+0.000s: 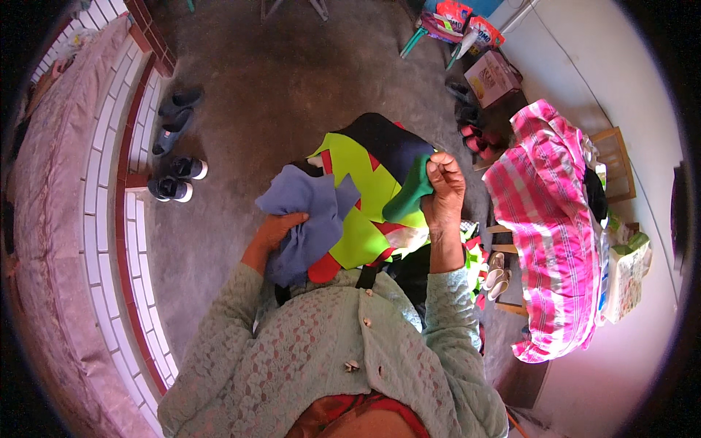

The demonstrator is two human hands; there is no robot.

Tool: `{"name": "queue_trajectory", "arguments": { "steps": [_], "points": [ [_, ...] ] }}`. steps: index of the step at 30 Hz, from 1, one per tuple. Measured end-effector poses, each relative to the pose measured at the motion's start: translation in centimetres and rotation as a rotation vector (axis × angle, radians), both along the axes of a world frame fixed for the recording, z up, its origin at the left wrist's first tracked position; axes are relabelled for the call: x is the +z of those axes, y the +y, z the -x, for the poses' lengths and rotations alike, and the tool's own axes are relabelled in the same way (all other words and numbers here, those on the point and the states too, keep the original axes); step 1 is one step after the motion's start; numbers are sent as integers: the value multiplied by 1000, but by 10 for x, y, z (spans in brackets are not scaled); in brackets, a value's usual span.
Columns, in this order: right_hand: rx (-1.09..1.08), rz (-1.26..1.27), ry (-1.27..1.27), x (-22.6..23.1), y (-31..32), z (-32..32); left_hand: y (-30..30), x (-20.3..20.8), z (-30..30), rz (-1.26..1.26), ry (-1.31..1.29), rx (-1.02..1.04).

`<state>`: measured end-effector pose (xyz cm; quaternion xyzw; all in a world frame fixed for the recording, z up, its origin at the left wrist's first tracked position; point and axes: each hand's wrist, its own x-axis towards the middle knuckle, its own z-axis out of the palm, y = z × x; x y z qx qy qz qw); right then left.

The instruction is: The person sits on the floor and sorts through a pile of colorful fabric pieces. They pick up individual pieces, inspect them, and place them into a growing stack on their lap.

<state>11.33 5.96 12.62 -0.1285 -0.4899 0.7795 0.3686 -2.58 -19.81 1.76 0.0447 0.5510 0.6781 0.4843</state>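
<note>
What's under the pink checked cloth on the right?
The pink checked cloth drapes over a piece of wooden furniture; only a frame corner shows at its upper right. Whatever else lies beneath is covered.

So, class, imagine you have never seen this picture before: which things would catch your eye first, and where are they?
At the centre, the bright patchwork cloth of lime green, red and navy, held up by the right hand, which pinches its dark green corner, while the left hand grips a grey-blue cloth. To the right, a pink checked cloth drapes over a pile. Left, dark shoes sit beside a white-tiled ledge.
</note>
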Motion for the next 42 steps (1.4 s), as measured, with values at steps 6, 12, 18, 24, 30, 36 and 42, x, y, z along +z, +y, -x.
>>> {"name": "queue_trajectory", "arguments": {
  "steps": [6, 12, 18, 24, 30, 36, 42],
  "points": [
    [-22, -91, 200, 60, -9, 35, -1, 1, 0, -74, -100, 48],
    [-283, -36, -50, -19, 2, 45, -2, 4, 3, -7, -151, 23],
    [-289, -336, -581, -124, 0, 15, 1, 6, 0, -78, -131, 65],
    [-188, -222, -558, -124, 1, 14, 0, 5, -2, -87, -106, 55],
    [108, 273, -499, -104, -1, 25, -1, 7, 1, -43, -8, 3],
    [337, 217, -403, -91, 9, 61, 1, 25, 0, 90, -32, -18],
    [372, -169, -328, -18, -14, 99, -2, -9, 4, -125, -77, 6]
  ]
}}
